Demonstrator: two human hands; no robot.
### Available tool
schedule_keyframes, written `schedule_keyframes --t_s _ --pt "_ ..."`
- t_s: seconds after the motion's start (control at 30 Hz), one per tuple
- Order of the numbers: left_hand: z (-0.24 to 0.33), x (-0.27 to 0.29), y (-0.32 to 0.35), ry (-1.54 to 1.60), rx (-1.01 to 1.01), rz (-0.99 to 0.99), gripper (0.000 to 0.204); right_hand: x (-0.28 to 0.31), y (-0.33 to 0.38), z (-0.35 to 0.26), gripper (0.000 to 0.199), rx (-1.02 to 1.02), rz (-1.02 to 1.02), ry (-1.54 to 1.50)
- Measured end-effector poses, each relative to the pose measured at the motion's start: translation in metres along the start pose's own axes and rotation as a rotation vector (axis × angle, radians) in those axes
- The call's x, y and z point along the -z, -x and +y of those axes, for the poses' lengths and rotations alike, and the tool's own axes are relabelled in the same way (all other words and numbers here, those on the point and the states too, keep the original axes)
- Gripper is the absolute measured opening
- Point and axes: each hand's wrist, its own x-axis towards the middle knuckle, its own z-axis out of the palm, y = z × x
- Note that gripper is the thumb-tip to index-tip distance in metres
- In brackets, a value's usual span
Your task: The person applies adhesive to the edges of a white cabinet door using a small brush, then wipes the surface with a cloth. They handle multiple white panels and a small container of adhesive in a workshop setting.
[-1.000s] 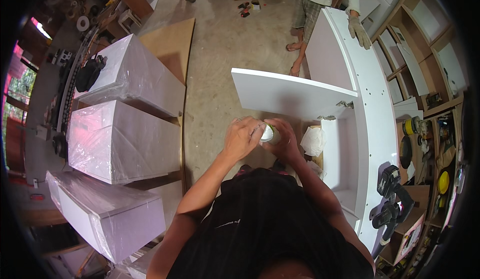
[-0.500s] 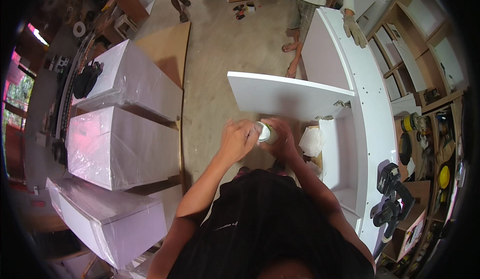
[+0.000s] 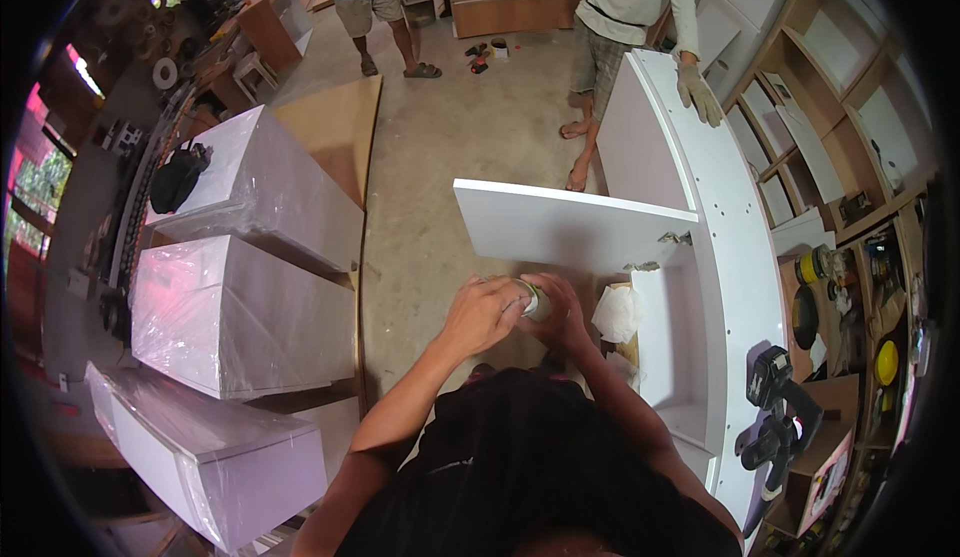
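Since the earlier frame, the left hand (image 3: 487,310) has closed further over the top of the small pale container (image 3: 541,306), which the right hand (image 3: 560,314) clamps from the side. The step seems to be working at that top, the next move calling for a steady right grip; beyond, an open white door (image 3: 570,225), then a co-worker's gloved hand (image 3: 697,94).

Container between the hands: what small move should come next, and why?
Perhaps a gentle twist with the left hand while the right hand steadies the container: the left partly covers its pale end, and the right wraps its side.
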Motion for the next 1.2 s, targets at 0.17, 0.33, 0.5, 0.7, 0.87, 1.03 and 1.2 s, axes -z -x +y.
schedule_keyframes --t_s 0.17,0.33,0.5,0.7,0.87,1.03,1.2 --pt "0.000 0.002 -0.004 -0.043 -0.028 0.020 0.013 -0.001 0.001 0.002 0.063 -0.003 -0.016 -0.003" --pt "-0.004 -0.001 -0.004 -0.118 -0.033 0.031 0.012 0.001 -0.002 -0.005 0.064 -0.015 -0.026 -0.015" --pt "-0.004 -0.003 -0.001 -0.080 -0.058 0.030 0.012 -0.002 0.002 -0.001 0.064 0.021 0.005 -0.026" --pt "-0.004 0.004 0.002 0.004 0.009 -0.014 0.012 -0.003 -0.002 0.001 0.069 0.023 -0.031 -0.034" --pt "-0.009 0.000 0.003 -0.083 -0.042 0.079 0.014 -0.008 0.005 0.014 0.070 0.094 -0.002 0.013" --pt "-0.018 -0.008 0.007 -0.022 0.010 0.065 0.016 -0.008 0.007 0.001 0.068 0.091 0.020 -0.099" --pt "-0.012 -0.004 0.011 0.022 0.034 0.086 0.016 -0.003 0.004 -0.007 0.066 0.028 -0.057 -0.009"
